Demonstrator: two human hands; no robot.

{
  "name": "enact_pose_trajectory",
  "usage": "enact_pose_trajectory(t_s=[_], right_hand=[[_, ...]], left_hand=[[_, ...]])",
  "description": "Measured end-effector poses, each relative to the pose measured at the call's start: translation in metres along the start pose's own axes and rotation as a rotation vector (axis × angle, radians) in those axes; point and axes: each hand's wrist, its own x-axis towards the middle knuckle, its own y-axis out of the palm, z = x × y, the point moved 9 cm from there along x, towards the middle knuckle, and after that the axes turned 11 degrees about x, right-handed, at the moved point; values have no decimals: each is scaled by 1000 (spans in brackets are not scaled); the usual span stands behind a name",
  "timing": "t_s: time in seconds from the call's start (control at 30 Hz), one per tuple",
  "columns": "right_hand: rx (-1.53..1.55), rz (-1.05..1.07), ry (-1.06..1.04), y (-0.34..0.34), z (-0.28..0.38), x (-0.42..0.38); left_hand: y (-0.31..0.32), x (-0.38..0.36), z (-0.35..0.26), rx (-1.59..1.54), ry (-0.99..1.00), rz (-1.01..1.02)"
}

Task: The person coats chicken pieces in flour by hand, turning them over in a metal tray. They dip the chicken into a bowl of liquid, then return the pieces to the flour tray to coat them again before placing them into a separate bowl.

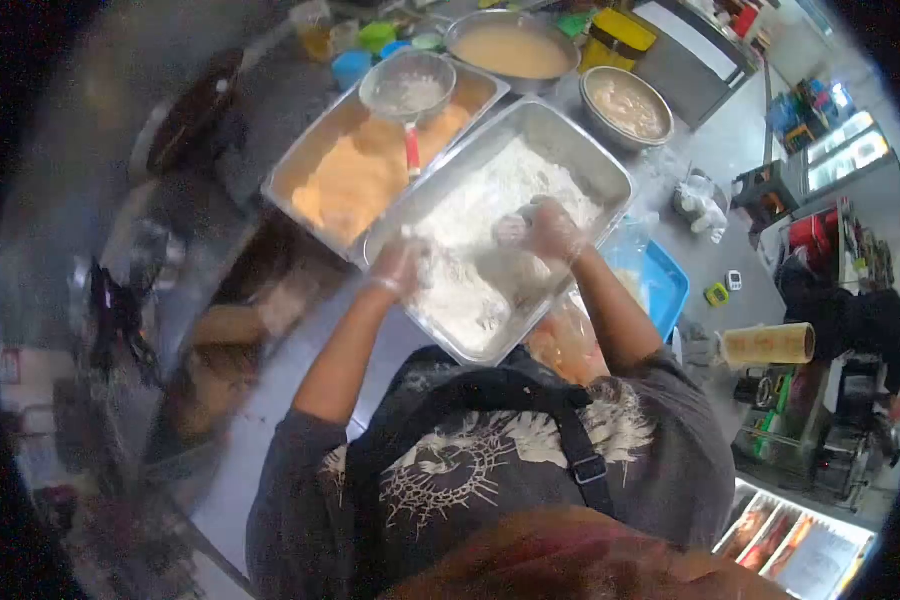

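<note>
A deep metal tray point(610, 195) of white flour point(480, 195) lies tilted in front of me. Over its left side is my left hand point(400, 264), in a clear plastic glove, its flour-whitened fingers blurred above the flour. My right hand point(555, 232), also gloved, is inside the tray on the right with its fingers curled. A pale, flour-coated lump point(512, 231) shows at those fingertips; I cannot tell whether it is a held piece or floured fingers.
Left of the flour, a second tray point(282, 190) holds orange breading point(355, 165), with a red-handled sieve point(408, 90) across it. Behind stand two bowls, one of beige liquid point(515, 50) and one of pale batter point(625, 105). A blue tray point(670, 290) and bagged food point(567, 340) are right.
</note>
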Motion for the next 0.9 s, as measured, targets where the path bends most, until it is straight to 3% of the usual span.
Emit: enact_pose_trajectory(t_s=[0.03, 0.07, 0.13, 0.2, 0.27, 0.33, 0.43, 0.53, 0.63, 0.73, 0.9], right_hand=[[94, -94, 27, -14, -8, 4], [12, -31, 257, -29, -26, 9], [250, -230, 96, -74, -46, 21], [-313, -487, 45, -111, -112, 33], [-204, -553, 243, -155, -168, 53], [-378, -648, 235, -170, -258, 79], [-387, -538, 504, -194, -327, 110], [-457, -278, 599, -183, -391, 142], [-380, -392, 623, -180, -416, 146], [114, -627, 570, -200, -435, 125], [-108, -609, 619, -213, -465, 109]], left_hand=[[1, -1, 6, 32, 25, -63], [16, -2, 18, 59, 45, -120], [22, -6, 21, 75, 38, -202], [21, -11, 21, 55, -22, -240], [20, -13, 13, 183, -1, -263], [16, -12, -2, 310, 9, -233], [30, -9, 0, 389, 44, -150], [42, -3, 8, 409, -4, -15], [31, -8, -5, 451, 10, -67], [33, -10, -5, 478, 84, -102], [22, -11, -24, 567, 253, -228]])
